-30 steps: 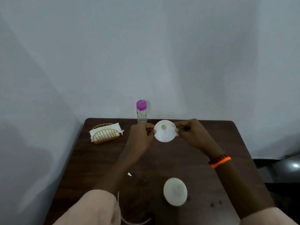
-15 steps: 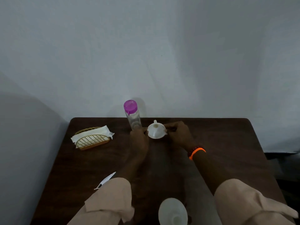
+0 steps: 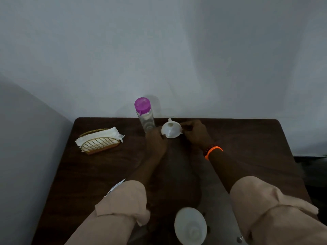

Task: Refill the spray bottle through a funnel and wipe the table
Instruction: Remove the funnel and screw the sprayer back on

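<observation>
Nearest, a white round-topped container (image 3: 190,225), possibly the spray bottle, stands at the worktop (image 3: 88,174) front edge. Farther back, the left hand (image 3: 156,141) and right hand (image 3: 194,132) both pinch the white funnel (image 3: 171,130), spout tilted away, beside the purple-capped bottle (image 3: 145,114).

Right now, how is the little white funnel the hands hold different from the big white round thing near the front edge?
The small white plastic funnel is held by both hands; the larger white round object rests untouched. The funnel sits far back beside the purple-capped clear bottle; the round object is nearest. Both are white.
</observation>
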